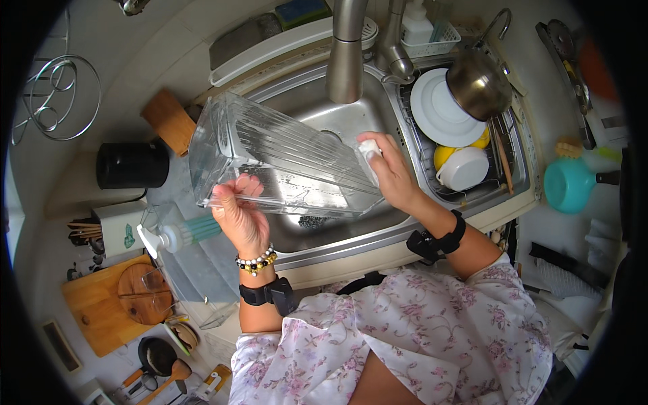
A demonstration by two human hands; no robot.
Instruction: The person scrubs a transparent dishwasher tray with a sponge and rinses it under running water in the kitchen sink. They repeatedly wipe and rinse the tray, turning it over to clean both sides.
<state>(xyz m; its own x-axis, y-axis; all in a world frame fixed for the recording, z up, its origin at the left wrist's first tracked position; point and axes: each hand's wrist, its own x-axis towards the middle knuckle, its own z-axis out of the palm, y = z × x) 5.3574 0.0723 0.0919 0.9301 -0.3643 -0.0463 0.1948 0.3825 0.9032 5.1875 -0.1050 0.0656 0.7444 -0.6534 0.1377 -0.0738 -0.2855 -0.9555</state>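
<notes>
A clear plastic refrigerator-style bin with ribbed sides [298,157] is tilted over the stainless steel sink [349,114]. My left hand [240,212] grips its rim at the left end, the fingers showing through the clear wall. In my right hand [387,169] is a white sponge or cloth [370,152], pressed against the bin's right end. Water drops cover part of the bin. Above the sink hangs the metal faucet [347,66].
On the right, a dish rack [420,167] holds white plates [440,106], a metal pot [478,83] and bowls. A spray bottle [169,238] lies left of the sink. Wooden cutting boards [96,304] and a black canister [132,164] are farther left.
</notes>
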